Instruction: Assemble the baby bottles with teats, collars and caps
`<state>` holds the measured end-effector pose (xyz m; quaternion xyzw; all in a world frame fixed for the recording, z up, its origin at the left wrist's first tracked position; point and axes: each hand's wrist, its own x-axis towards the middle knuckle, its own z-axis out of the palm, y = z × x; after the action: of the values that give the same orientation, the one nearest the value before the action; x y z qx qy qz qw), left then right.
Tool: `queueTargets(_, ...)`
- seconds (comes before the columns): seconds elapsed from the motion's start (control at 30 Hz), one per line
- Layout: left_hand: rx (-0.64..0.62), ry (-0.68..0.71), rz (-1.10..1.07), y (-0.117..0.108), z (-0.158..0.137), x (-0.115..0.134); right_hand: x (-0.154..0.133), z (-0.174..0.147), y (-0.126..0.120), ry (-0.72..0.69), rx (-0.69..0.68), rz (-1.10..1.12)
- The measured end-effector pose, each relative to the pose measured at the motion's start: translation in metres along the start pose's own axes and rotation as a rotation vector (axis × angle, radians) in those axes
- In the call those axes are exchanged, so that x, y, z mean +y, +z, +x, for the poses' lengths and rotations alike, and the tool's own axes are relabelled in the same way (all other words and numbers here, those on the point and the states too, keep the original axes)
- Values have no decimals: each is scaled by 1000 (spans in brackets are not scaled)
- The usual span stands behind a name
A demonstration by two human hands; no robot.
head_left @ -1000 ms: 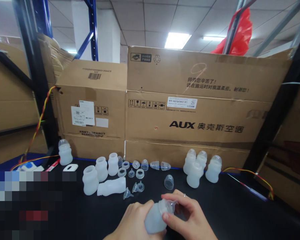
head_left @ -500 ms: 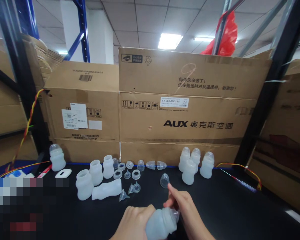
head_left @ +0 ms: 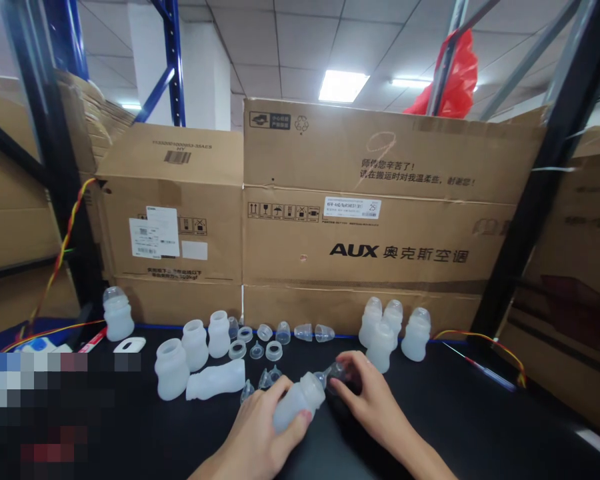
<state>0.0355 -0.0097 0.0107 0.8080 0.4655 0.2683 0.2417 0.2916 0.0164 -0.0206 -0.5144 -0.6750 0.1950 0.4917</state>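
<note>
A frosted baby bottle (head_left: 296,404) is gripped in my left hand (head_left: 260,427), tilted with its neck up and to the right. A clear nipple (head_left: 323,378) is on its mouth end. My right hand (head_left: 370,397) has thumb and fingers around a clear dome cap (head_left: 335,373), just beyond the nipple. Whether nipple and cap touch I cannot tell. Left of the hands lie loose nipples (head_left: 266,379), partly hidden by my left hand. Behind them are ring collars (head_left: 274,351) and more clear caps (head_left: 304,332).
Open bottles (head_left: 172,373) stand at left, with one bottle (head_left: 216,380) lying on its side. Several capped bottles (head_left: 416,337) stand at back right, another capped bottle (head_left: 117,317) at far left. Cardboard (head_left: 380,267) walls the back of the black table. Wires and a thin tool (head_left: 480,365) lie right.
My left hand has raised the bottle forward and turned it. My right hand has left the bottle's nipple end and closed on the clear cap standing on the table.
</note>
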Motion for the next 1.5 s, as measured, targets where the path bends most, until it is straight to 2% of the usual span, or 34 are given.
queueTargets(0.07, 16, 9, -35, -3, 1, -1, -7, 1, -4, 33, 48, 63)
queueTargets(0.17, 39, 30, -73, -5, 3, 1, -22, -1, -11, 92, 68, 300)
queueTargets(0.3, 31, 48, -96, -6, 2, 3, -37, -11, -12, 131, -180, 599)
queueTargets(0.37, 24, 44, -111, -7, 1, 2, -39, -15, -10, 116, -253, 617)
queueTargets(0.43, -5, 28, -158, -9, 0, 1, -40, -18, -8, 75, -265, 567)
queueTargets(0.6, -205, -142, -711, -8, 3, -2, -45, -20, -13, -15, -291, 497)
queueTargets(0.73, -381, -273, -904, 3, 4, -7, -57, -22, -13, -26, -336, 648)
queueTargets(0.87, -432, -444, -1179, 15, 1, -13, -64, -27, -12, -53, -338, 701)
queueTargets(0.93, -404, -386, -1119, 14, -1, -12, -60, -33, -13, -117, -279, 564)
queueTargets(1.03, -326, -240, -969, 6, -4, -1, -47, -43, -17, -207, -115, 244)
queueTargets(1.1, -273, -127, -911, -1, -5, 8, -41, -46, -18, -232, -58, 89)
queueTargets(1.17, -175, 24, -725, -6, -6, 15, -42, -44, -18, -241, -66, 27)
queueTargets(1.23, -63, 139, -438, -7, -5, 17, -46, -39, -16, -230, -83, 19)
queueTargets(1.3, 41, 160, -204, -4, -5, 16, -50, -35, -13, -190, -82, 34)
queueTargets(1.37, 88, 130, -93, 1, -5, 13, -53, -32, -11, -154, -60, 67)
queueTargets(1.5, 21, 110, 68, 5, -7, 10, -56, -27, -10, -184, -2, 134)
